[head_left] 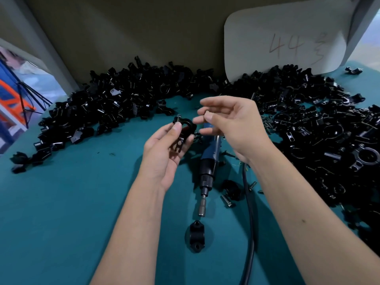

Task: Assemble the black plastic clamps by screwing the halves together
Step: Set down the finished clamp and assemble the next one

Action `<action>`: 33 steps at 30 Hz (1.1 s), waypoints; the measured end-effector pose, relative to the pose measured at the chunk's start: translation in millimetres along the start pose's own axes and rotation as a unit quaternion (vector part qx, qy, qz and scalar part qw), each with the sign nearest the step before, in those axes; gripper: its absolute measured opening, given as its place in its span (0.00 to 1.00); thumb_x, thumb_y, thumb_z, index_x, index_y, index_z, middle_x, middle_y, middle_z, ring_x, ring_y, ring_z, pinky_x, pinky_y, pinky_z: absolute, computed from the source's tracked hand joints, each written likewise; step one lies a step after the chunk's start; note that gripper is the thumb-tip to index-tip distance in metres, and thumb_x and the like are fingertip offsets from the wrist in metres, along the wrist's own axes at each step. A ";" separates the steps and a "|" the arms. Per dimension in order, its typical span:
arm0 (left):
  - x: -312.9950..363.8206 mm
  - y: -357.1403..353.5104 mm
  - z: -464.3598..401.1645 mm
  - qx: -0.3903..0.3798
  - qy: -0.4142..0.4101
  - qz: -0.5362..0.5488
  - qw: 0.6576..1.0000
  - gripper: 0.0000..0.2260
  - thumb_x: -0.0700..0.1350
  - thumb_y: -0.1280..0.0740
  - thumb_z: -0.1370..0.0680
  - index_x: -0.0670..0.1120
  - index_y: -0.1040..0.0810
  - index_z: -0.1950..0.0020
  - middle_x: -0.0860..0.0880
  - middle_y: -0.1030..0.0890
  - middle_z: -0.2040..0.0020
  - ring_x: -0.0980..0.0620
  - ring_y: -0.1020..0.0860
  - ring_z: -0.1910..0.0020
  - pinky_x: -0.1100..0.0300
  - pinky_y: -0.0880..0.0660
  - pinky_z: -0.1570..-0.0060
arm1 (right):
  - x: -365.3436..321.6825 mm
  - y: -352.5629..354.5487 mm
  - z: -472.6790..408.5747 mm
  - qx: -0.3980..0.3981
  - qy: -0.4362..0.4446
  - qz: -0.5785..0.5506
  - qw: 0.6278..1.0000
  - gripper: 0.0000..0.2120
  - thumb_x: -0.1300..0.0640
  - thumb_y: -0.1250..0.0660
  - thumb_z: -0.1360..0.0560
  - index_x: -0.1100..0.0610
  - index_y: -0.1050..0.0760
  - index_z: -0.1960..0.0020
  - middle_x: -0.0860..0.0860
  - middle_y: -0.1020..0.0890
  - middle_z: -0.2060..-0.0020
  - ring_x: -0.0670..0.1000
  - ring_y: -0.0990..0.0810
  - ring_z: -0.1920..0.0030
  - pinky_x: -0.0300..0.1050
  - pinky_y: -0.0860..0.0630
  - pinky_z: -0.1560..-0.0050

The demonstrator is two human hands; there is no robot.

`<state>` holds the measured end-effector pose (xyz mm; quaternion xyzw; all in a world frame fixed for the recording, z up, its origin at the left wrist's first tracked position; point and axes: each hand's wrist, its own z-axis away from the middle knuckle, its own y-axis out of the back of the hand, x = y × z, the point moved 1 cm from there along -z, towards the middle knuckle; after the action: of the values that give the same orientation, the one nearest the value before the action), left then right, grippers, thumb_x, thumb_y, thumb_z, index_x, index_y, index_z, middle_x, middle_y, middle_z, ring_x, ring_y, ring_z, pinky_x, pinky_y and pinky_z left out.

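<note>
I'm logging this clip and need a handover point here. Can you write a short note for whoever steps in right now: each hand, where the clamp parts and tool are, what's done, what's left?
Left hand: grips a black clamp piece, held up over the table.
Right hand: raised beside it, fingers loosely curled; whether it pinches a screw is too blurred to tell.
Electric screwdriver: lying on the teal table between the arms, untouched.
One clamp half lies near the driver's tip; loose screws to its right.
Heaps of black parts ring the work area.
Done: piece picked up.
Left: mate halves, insert screws, drive them.
</note>
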<state>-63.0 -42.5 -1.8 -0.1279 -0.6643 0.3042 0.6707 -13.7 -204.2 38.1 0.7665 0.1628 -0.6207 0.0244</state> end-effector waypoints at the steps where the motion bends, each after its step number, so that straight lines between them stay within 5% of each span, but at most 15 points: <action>1: -0.3 0.3 0.9 -0.001 0.011 0.015 1.000 0.04 0.42 0.26 0.25 0.43 0.14 0.52 0.45 0.14 0.51 0.51 0.15 0.56 0.62 0.18 0.54 | 0.9 0.6 -0.1 0.013 0.003 -0.005 1.000 0.10 0.73 0.34 0.20 0.64 0.19 0.42 0.59 0.14 0.54 0.54 0.11 0.56 0.40 0.19 0.66; 6: -1.1 -3.0 2.4 -0.041 0.026 0.021 0.999 0.13 0.39 0.24 0.30 0.40 0.17 0.46 0.48 0.14 0.53 0.54 0.15 0.56 0.65 0.19 0.54 | 7.3 0.0 1.3 0.056 -0.005 -0.034 0.998 0.05 0.66 0.28 0.21 0.59 0.16 0.48 0.56 0.12 0.56 0.49 0.16 0.66 0.36 0.31 0.75; 11: -2.7 -7.4 3.1 -0.049 0.033 0.019 0.998 0.20 0.38 0.23 0.32 0.40 0.21 0.42 0.48 0.14 0.55 0.54 0.15 0.58 0.66 0.20 0.56 | 9.6 -5.0 2.1 0.062 0.003 -0.095 0.994 0.04 0.67 0.28 0.22 0.60 0.17 0.49 0.57 0.12 0.56 0.47 0.18 0.64 0.36 0.29 0.73; 33: -4.0 -11.0 6.9 -0.057 0.057 0.019 0.997 0.13 0.39 0.24 0.30 0.43 0.19 0.46 0.49 0.14 0.56 0.56 0.16 0.59 0.67 0.20 0.56 | 17.5 -5.7 1.7 0.051 -0.036 -0.041 0.997 0.03 0.63 0.22 0.27 0.57 0.14 0.58 0.52 0.15 0.64 0.44 0.24 0.69 0.37 0.32 0.74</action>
<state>-66.8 -55.0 1.9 -0.1960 -0.6387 0.2707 0.6931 -13.8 -195.4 21.9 0.7368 0.1611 -0.6558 -0.0342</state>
